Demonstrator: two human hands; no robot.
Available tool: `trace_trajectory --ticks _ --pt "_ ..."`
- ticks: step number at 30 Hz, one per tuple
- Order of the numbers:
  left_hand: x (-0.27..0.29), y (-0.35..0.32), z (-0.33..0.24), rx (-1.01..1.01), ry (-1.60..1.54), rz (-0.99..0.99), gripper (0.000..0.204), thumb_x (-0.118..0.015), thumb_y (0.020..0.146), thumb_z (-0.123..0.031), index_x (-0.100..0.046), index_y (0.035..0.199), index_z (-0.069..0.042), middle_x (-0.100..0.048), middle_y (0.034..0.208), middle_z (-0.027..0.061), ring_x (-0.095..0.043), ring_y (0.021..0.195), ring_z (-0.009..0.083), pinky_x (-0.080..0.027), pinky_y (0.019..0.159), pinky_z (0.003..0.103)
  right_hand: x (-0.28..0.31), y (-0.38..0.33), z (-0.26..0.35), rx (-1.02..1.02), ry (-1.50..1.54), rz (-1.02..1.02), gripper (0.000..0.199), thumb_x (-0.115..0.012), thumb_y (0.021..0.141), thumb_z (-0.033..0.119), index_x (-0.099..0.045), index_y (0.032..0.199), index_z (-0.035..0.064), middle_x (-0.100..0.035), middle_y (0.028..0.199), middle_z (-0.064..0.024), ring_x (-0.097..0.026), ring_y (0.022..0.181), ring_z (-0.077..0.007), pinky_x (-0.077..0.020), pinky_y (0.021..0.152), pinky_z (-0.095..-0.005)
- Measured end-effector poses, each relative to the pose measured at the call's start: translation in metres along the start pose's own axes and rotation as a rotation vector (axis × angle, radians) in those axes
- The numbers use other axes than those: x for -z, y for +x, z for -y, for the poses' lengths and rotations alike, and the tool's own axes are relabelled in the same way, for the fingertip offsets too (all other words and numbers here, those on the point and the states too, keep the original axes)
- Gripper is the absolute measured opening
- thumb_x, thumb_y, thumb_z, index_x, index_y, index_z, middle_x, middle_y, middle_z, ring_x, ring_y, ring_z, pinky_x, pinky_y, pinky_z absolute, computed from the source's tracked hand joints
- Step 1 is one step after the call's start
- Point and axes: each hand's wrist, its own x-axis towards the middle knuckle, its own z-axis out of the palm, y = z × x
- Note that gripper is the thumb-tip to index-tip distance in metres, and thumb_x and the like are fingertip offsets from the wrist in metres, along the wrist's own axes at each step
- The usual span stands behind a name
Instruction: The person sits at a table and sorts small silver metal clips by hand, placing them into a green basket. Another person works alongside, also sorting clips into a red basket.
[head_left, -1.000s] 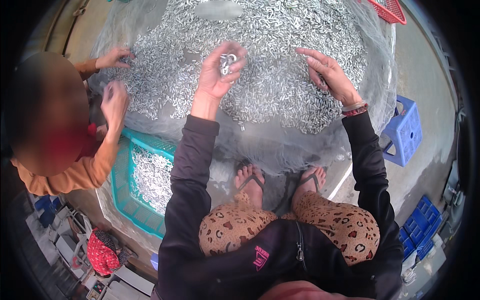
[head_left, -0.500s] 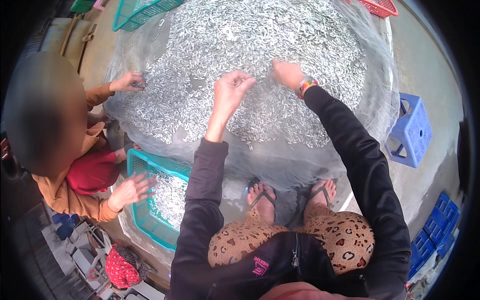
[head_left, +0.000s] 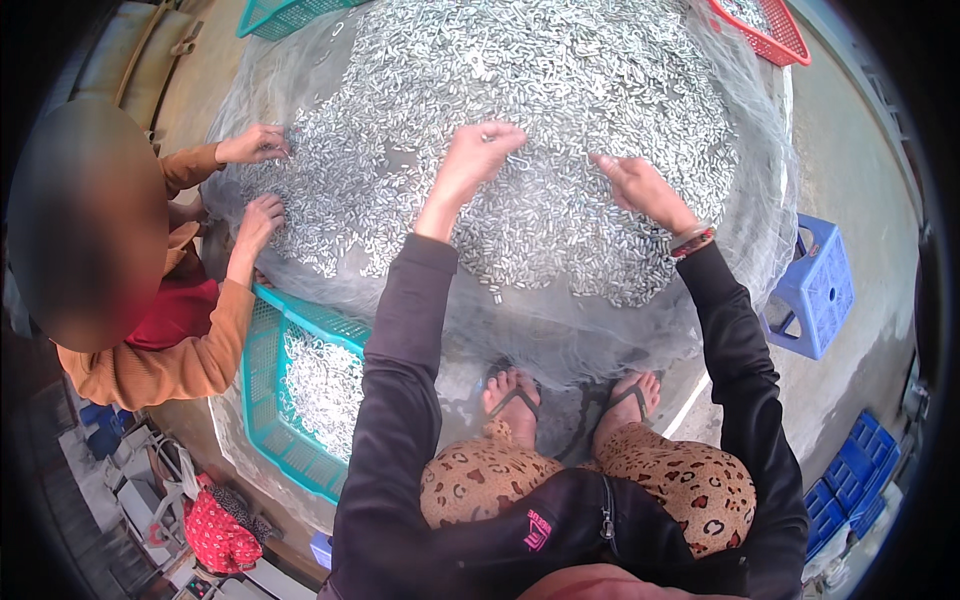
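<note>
A wide layer of small silvery-white pieces (head_left: 560,230), short and curved or loop-like, is spread over a sheer pale net (head_left: 520,335). Above the middle of that layer my left hand (head_left: 483,158) is closed, thumb and fingertips pinched together. My right hand (head_left: 645,188) hangs to its right over the pieces, thumb and forefinger closed towards the left, the other fingers curled. Whatever sits between the fingertips of either hand is too small to make out.
At left, a co-worker's two hands (head_left: 258,218) are at the layer's edge. A teal basket (head_left: 262,395) of white pieces stands below them. Another teal basket (head_left: 290,18) and a red basket (head_left: 770,35) sit at the far side. On the right are a blue stool (head_left: 825,285) and blue crates (head_left: 855,480).
My right hand has moved right and a little nearer; my left hand has shifted slightly right and away. The co-worker's nearer hand has gone from above the basket to the layer's edge.
</note>
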Motion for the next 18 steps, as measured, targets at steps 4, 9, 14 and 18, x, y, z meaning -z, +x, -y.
trace_trajectory --ticks 4,9,14,18 --pt "-0.015 0.014 0.041 -0.166 1.036 -0.041 0.018 -0.064 0.079 -0.013 -0.066 0.085 0.003 -0.064 0.084 0.0247 -0.064 0.084 0.0415 -0.051 0.073 0.047 0.009 -0.019 0.008 0.102 1.042 0.196 0.048 -0.036 0.103 0.034 -0.041 0.141 0.004 -0.045 0.058 0.0018 -0.036 0.046 -0.005 -0.0283 0.041 -0.0197" --pt "-0.018 0.008 0.042 -0.225 1.089 -0.004 0.016 -0.067 0.077 -0.014 -0.065 0.079 0.002 -0.065 0.08 0.0228 -0.065 0.083 0.0378 -0.051 0.073 0.044 0.009 -0.023 0.01 0.096 1.226 0.081 0.048 -0.042 0.098 0.029 -0.047 0.132 -0.0042 -0.051 0.069 -0.0014 -0.044 0.057 -0.0081 -0.0381 0.051 -0.0216" --pt "-0.011 -0.015 0.0 -0.082 0.42 -0.058 0.022 -0.071 0.082 -0.021 -0.063 0.078 -0.002 -0.059 0.064 0.0075 -0.058 0.057 0.0183 -0.045 0.053 0.031 0.012 -0.023 0.009 -0.05 1.005 0.028 0.045 -0.038 0.097 0.025 -0.053 0.125 -0.0074 -0.057 0.076 -0.003 -0.059 0.073 -0.0163 -0.0476 0.064 -0.0253" --pt "-0.003 -0.026 -0.01 0.15 -0.182 0.174 0.019 -0.062 0.093 -0.026 -0.057 0.087 -0.008 -0.046 0.06 -0.0043 -0.039 0.045 0.0024 -0.029 0.038 0.02 0.012 -0.021 0.008 0.01 0.879 0.1 0.043 -0.039 0.097 0.02 -0.049 0.13 -0.0062 -0.059 0.078 -0.0041 -0.062 0.077 -0.0203 -0.0504 0.068 -0.0289"
